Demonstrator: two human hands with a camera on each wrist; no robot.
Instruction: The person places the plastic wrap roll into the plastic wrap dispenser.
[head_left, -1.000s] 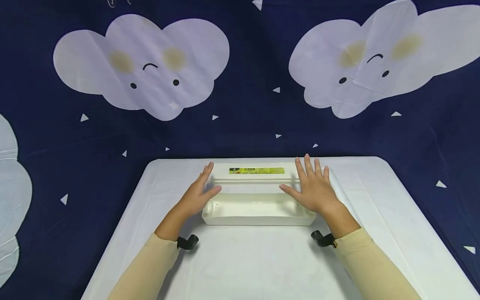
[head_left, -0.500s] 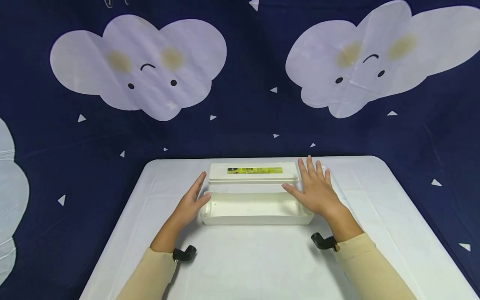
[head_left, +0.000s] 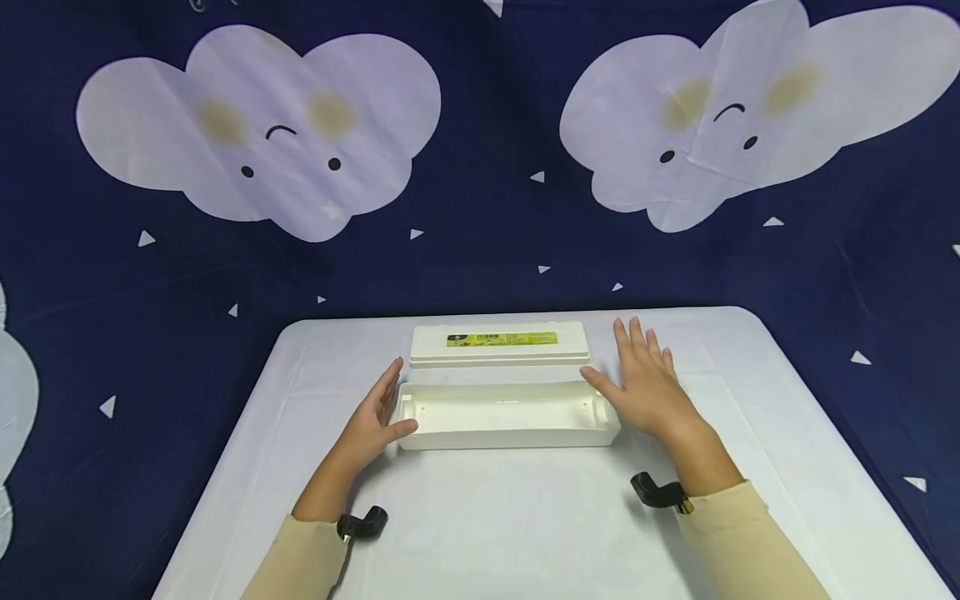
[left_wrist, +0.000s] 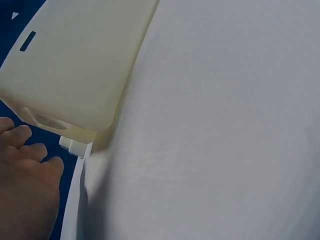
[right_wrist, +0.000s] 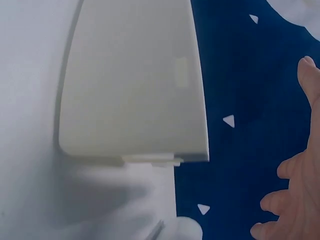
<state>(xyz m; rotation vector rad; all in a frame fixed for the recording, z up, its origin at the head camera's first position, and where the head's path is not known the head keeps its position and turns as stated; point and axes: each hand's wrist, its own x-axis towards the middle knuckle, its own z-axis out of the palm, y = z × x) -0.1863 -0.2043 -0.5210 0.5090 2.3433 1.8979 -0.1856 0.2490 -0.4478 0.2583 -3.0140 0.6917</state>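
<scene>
A long off-white plastic box (head_left: 510, 438), its hollow side up, lies on the table. Just behind it is a matching lid (head_left: 498, 353) with a yellow-green label. Beside the box's left end is my left hand (head_left: 369, 429), fingers loosely extended outside the wall and thumb overlapping the corner in the head view. At the right end, my right hand (head_left: 645, 387) is spread, the thumb reaching over the box's back corner. Neither hand grips anything. Both wrist views show the box's outer front wall, (left_wrist: 85, 60) with fingers apart from it.
The white-covered table (head_left: 510, 525) has rounded far corners. Right behind it hangs a dark blue cloth (head_left: 495, 242) printed with clouds and small triangles. A pale rounded thing (right_wrist: 187, 229) shows at the bottom of the right wrist view.
My left hand has moved back from beside the lid to the box's left end. My right hand has shifted slightly right, off the lid's corner. Box and lid stay in place.
</scene>
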